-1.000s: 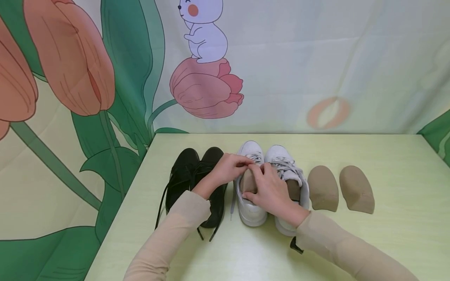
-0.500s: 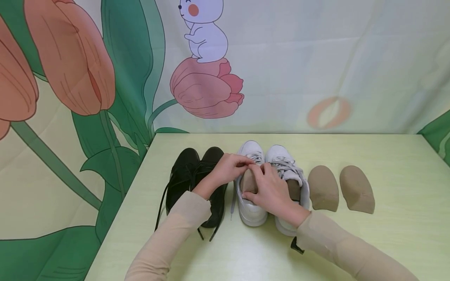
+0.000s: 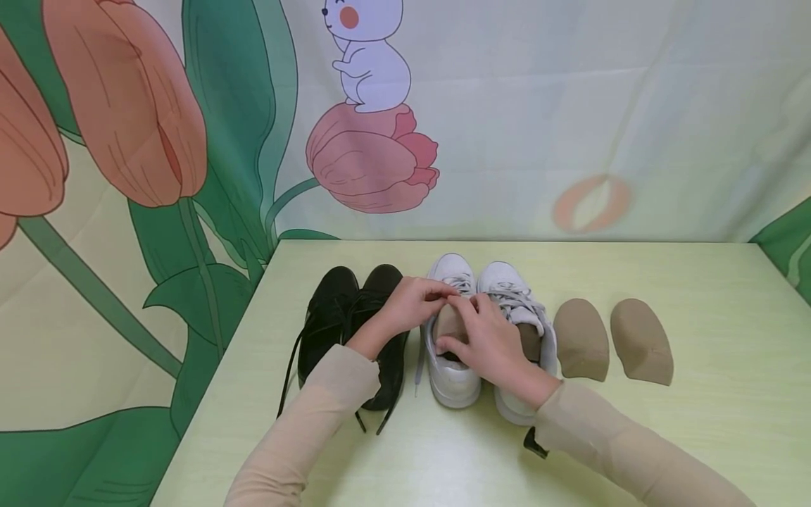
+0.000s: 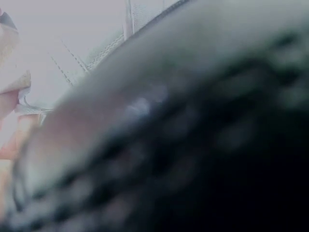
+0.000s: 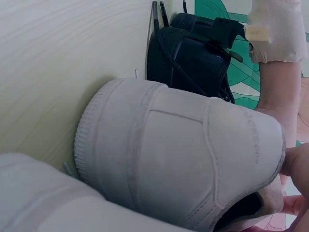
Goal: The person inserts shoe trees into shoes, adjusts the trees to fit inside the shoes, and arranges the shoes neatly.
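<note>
Between two pairs of shoes, both hands work at the opening of the left white sneaker point(image 3: 455, 384). My left hand point(image 3: 415, 303) pinches at the top of its tongue, coming in over the black shoes. A beige half insole point(image 3: 448, 324) stands partly inside that sneaker, and my right hand point(image 3: 491, 338) holds it with thumb and fingers. In the right wrist view the sneaker's white heel point(image 5: 178, 140) fills the middle, with the dark opening point(image 5: 241, 212) below the fingers. The left wrist view is mostly blocked by a dark blur.
The other white sneaker point(image 3: 507, 282) stands under the right wrist, with a brown insole point(image 3: 529, 341) inside. Two more beige half insoles point(image 3: 581, 338) lie to its right. Black lace-up shoes point(image 3: 332, 303) stand at left. A printed cloth point(image 3: 507, 141) hangs behind the table point(image 3: 728, 317).
My right thumb has shifted slightly up and left, and a dark strip of the shoe's inside now shows beneath the insole's near end. The left hand has stayed in place.
</note>
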### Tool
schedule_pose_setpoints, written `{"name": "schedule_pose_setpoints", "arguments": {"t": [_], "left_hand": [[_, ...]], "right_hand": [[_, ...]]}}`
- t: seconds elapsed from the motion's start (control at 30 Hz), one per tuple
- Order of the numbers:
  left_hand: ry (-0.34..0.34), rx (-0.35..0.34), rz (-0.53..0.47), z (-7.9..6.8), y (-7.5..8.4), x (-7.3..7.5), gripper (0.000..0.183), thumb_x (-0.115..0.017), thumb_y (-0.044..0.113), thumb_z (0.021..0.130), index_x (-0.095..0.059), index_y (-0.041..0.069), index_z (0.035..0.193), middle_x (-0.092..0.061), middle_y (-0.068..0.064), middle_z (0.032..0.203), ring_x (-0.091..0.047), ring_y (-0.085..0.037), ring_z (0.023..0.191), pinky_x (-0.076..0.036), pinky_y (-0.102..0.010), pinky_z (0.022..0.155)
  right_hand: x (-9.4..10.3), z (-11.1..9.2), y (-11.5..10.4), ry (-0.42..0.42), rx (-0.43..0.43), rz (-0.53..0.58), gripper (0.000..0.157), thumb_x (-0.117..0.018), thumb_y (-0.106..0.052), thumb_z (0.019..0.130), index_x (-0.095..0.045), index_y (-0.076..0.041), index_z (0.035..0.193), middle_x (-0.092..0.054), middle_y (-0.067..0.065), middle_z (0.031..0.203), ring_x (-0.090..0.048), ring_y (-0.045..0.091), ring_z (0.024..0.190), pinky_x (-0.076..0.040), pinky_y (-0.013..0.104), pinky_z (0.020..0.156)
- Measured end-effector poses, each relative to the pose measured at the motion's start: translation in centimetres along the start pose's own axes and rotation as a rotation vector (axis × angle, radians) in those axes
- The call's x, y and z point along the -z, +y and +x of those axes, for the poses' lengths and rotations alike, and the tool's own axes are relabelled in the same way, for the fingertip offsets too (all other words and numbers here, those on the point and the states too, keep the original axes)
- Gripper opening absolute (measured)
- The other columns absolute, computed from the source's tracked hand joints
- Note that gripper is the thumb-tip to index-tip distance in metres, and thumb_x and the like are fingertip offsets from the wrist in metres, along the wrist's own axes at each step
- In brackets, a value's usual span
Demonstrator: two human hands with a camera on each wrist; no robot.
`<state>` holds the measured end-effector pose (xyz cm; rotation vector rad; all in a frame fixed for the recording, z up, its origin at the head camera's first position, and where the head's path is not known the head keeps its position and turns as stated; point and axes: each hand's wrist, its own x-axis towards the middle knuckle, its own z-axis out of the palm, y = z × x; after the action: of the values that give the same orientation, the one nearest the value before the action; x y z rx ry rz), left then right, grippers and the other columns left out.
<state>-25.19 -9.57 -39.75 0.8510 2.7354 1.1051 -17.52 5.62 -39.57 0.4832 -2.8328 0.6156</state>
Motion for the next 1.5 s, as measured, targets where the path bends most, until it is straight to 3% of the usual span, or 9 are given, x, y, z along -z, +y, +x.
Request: {"name": "schedule_pose_setpoints", "arguments": {"t": [0.33,0.73,1.1,1.5], "left_hand": [[0.013,0.063,-0.047,0.1,0.2,0.3,0.02,-0.058,0.012,0.085,-0.068,0.011,0.101,-0.067,-0.003,0.099,-0.06,-0.015,0.095,-0.049,-0.025,0.081],[0.038,0.092,-0.069,0.2,0.2,0.3,0.018,-0.058,0.01,0.084,-0.069,0.01,0.099,-0.067,-0.004,0.098,-0.061,-0.016,0.094,-0.05,-0.025,0.079],[0.02,0.113,-0.09,0.3,0.6,0.1,0.018,-0.058,0.009,0.084,-0.069,0.01,0.099,-0.067,-0.004,0.098,-0.06,-0.016,0.097,-0.049,-0.025,0.081],[0.001,0.137,-0.068,0.5,0.6,-0.3,0.018,-0.058,0.011,0.085,-0.068,0.012,0.1,-0.066,-0.002,0.099,-0.058,-0.015,0.099,-0.049,-0.026,0.082]], "right_hand": [[0.2,0.4,-0.9,-0.015,-0.036,-0.007,0.056,-0.068,-0.04,0.074,-0.047,-0.016,0.119,-0.049,0.01,0.099,-0.05,0.024,0.084,-0.042,0.034,0.053],[-0.2,0.7,-1.4,-0.001,-0.027,-0.049,0.046,-0.069,-0.035,0.074,-0.048,-0.015,0.109,-0.048,0.011,0.1,-0.051,0.028,0.088,-0.045,0.04,0.055],[-0.8,0.6,-0.9,-0.009,-0.003,-0.056,0.047,-0.072,-0.027,0.073,-0.046,-0.014,0.111,-0.044,0.01,0.099,-0.047,0.029,0.089,-0.041,0.035,0.048],[-0.9,0.5,-0.5,-0.014,-0.005,-0.059,0.045,-0.072,-0.03,0.072,-0.046,-0.016,0.107,-0.042,0.009,0.092,-0.045,0.026,0.078,-0.037,0.032,0.045]]}}
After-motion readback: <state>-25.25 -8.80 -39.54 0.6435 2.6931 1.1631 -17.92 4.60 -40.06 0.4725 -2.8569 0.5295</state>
